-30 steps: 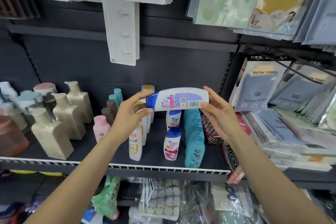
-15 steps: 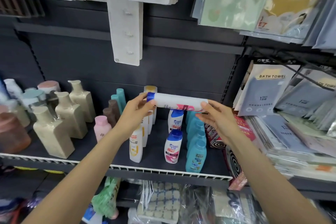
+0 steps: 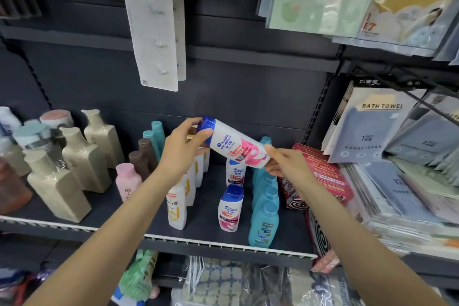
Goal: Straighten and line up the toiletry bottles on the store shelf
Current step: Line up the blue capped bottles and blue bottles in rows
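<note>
I hold a white shampoo bottle (image 3: 234, 148) with a blue cap and pink label in the air above the dark shelf (image 3: 139, 206), tilted with its cap up to the left. My left hand (image 3: 183, 149) grips the cap end. My right hand (image 3: 283, 165) pinches the bottom end. Below stand two matching white bottles with blue caps (image 3: 229, 208), a row of white and yellow bottles (image 3: 176, 206) to their left and a row of teal bottles (image 3: 264, 221) to their right.
Beige pump bottles (image 3: 58, 186), a pink bottle (image 3: 128, 181), brown bottles (image 3: 144, 156) and teal tubes (image 3: 155, 136) stand at the left. Red boxes (image 3: 320, 174) and stacked bath towel packs (image 3: 372, 126) fill the right. Hook packs (image 3: 156, 27) hang overhead. A white rail (image 3: 198, 241) edges the shelf front.
The bottle was turned from barcode side to label side and tipped from level to slanting down to the right. Both hands stayed on its ends.
</note>
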The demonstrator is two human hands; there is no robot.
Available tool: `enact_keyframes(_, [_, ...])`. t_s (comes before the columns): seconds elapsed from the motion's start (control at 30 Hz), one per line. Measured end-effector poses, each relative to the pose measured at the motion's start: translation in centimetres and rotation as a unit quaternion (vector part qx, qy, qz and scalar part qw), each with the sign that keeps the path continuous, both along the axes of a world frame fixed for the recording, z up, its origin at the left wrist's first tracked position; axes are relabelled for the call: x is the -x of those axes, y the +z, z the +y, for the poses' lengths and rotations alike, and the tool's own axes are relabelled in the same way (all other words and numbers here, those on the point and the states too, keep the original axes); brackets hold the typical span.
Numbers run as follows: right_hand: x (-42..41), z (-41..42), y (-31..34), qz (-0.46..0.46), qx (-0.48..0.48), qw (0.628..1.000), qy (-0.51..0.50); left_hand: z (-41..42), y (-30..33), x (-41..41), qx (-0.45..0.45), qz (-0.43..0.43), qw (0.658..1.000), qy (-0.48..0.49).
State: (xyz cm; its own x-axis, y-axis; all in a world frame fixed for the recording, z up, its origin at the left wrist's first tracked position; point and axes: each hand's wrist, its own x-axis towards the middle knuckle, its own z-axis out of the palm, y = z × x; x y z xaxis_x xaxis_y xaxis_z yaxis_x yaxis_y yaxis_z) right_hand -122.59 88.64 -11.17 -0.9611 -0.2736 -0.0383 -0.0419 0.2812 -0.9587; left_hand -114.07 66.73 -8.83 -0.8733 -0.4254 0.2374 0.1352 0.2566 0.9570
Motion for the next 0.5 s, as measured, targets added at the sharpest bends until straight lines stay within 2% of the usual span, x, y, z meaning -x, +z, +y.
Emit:
enact_keyframes(0.1, [1.9,0.6,-1.1,0.077,-0.073,0.994,0.006,0.4,0.1,1.2,0.052,-0.002,0.999,0.012])
enact_keyframes(0.17, [3.2,1.1,-1.8,0.123,-0.139,0.983,0.016,0.5,0.0,2.1,0.132,-0.009,0.991,0.017])
enact_keyframes(0.27, [4.8,1.6,-2.8,0.144,-0.193,0.97,0.025,0.6,-0.5,3.5,0.241,-0.028,0.97,0.006])
enact_keyframes(0.5, [7.2,1.8,-4.3,0.175,-0.302,0.933,0.092,1.6,-3.7,6.7,0.352,-0.104,0.926,-0.087])
